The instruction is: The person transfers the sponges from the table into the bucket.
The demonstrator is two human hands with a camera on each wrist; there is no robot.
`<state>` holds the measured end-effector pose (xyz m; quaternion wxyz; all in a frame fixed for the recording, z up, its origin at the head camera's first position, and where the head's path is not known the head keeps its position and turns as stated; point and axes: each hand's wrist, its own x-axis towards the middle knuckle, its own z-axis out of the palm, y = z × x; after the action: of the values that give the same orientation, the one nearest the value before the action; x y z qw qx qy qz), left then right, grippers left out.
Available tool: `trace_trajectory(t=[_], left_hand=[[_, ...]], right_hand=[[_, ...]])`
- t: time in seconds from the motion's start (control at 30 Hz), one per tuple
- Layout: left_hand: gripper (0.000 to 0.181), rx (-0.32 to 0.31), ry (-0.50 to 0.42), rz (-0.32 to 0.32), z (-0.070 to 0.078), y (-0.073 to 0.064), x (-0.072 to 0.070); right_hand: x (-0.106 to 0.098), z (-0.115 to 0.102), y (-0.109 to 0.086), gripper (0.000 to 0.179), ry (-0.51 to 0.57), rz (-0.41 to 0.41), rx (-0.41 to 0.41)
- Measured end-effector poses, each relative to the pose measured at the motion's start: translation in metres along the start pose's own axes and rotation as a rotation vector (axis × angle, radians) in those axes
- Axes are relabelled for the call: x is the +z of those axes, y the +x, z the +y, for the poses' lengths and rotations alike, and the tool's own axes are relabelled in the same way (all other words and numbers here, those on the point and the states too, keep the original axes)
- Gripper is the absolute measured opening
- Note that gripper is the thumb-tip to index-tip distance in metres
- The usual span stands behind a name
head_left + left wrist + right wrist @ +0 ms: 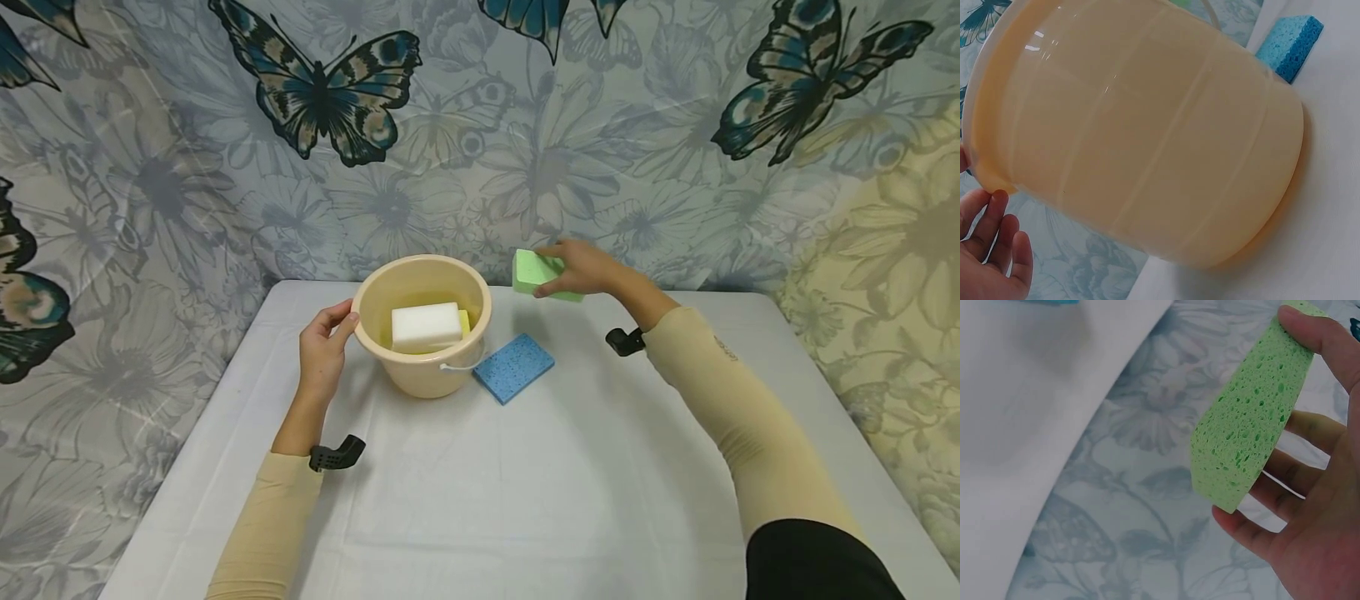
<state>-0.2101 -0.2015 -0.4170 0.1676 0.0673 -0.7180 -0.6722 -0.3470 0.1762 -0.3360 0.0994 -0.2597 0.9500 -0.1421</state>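
Observation:
A cream plastic bucket (420,379) stands upright at the back of the table, its rim pinched on the left side by my left hand (322,346). Inside it lie a white rectangular sponge (423,327) and a yellow piece (464,322), mostly hidden behind the white one. My right hand (585,268) holds a green sponge (1250,419) between thumb and fingers, above the table's back edge and right of the bucket. On the tabletop, a flat blue sponge (513,368) lies just right of the bucket, near its white handle (461,367).
The table (480,500) wears a white cloth. Behind it hangs a fabric backdrop (540,158) printed with flowers and butterflies, close to the table's back edge. A black wrist band (337,452) sits on the left forearm, another black device (625,342) at the right wrist.

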Motion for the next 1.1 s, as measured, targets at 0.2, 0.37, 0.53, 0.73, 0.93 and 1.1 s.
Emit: trace_trajectory(t=[0.2, 0.37, 0.53, 0.73, 0.93, 1.1], left_hand=[[0.036, -0.004, 0.001, -0.001, 0.0, 0.0, 0.0], [0.036, 0.003, -0.004, -0.004, 0.0, 0.0, -0.001], [0.036, 0.002, -0.007, 0.0, 0.0, 0.0, -0.001], [0.035, 0.018, -0.001, 0.011, 0.0, 0.001, 0.0], [0.035, 0.021, -0.009, 0.002, 0.0, 0.001, 0.0], [0.035, 0.004, -0.003, -0.004, 0.0, 0.0, 0.0]], right_hand=[[-0.012, -0.016, 0.003, 0.087, -0.014, -0.001, 0.003], [-0.016, -0.026, 0.007, 0.087, 0.0, -0.003, 0.0], [-0.022, -0.034, 0.011, 0.088, 0.007, 0.003, -0.025], [-0.034, -0.045, 0.013, 0.089, 0.003, 0.009, -0.036], [-0.039, -0.054, 0.017, 0.09, 0.002, -0.008, -0.055], [-0.04, -0.064, 0.022, 0.09, 0.01, -0.011, -0.079]])
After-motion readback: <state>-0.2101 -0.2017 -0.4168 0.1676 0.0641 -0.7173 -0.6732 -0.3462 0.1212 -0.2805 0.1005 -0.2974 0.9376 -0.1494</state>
